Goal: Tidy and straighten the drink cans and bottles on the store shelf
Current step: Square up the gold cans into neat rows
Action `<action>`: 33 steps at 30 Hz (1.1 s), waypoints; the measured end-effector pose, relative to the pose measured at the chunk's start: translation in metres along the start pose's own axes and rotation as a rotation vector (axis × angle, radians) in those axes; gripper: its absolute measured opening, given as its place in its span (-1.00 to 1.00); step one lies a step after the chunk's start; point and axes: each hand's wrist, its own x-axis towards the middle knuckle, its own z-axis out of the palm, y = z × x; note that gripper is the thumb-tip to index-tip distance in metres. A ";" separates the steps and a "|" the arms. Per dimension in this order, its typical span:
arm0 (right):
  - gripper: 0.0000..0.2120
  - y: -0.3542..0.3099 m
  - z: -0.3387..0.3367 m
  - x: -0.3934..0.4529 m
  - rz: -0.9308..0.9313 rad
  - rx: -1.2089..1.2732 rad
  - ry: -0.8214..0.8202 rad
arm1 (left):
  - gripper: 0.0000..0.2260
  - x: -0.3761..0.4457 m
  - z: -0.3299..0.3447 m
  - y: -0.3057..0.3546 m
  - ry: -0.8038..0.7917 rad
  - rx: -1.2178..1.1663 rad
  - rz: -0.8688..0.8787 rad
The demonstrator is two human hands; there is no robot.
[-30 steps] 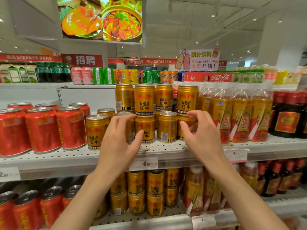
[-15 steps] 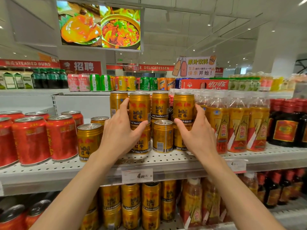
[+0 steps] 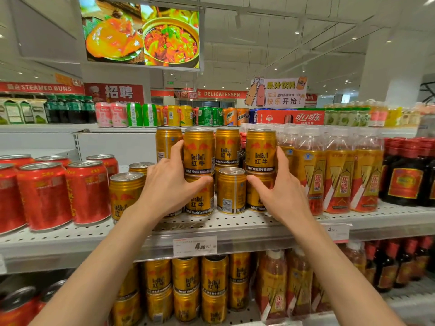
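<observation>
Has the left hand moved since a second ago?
Yes. The left hand went forward and up from near the shelf edge onto the stacked gold cans.

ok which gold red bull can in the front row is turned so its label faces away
The single front-row can in the gap between the two hands, with no can stacked on it: it shows its barcode, while its neighbours show the Red Bull name.

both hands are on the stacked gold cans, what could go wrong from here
1. The upper gold cans stand loose on the lower gold cans, so a sideways push from the left hand or right hand may topple them.
2. The single gold can between the stacks shows its barcode side; squeezing the stacks inward could knock it.
3. The right hand lies close to the bottles and might nudge them.
</observation>
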 end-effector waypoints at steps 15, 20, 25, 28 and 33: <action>-0.04 0.004 -0.002 -0.008 0.006 0.005 0.024 | -0.06 -0.001 0.000 0.003 -0.014 0.025 -0.001; -0.31 0.007 -0.005 -0.026 -0.070 0.012 0.254 | 0.02 0.003 -0.011 0.001 -0.144 0.019 -0.006; -0.57 -0.013 0.012 -0.040 -0.242 -0.024 0.159 | 0.01 0.008 -0.011 -0.006 -0.196 0.059 0.023; -0.42 -0.027 0.023 -0.037 -0.287 -0.124 0.094 | 0.03 0.011 -0.011 -0.007 -0.219 0.081 0.029; -0.38 -0.033 0.029 -0.025 -0.236 -0.245 0.024 | 0.02 0.011 -0.009 -0.005 -0.204 0.076 0.037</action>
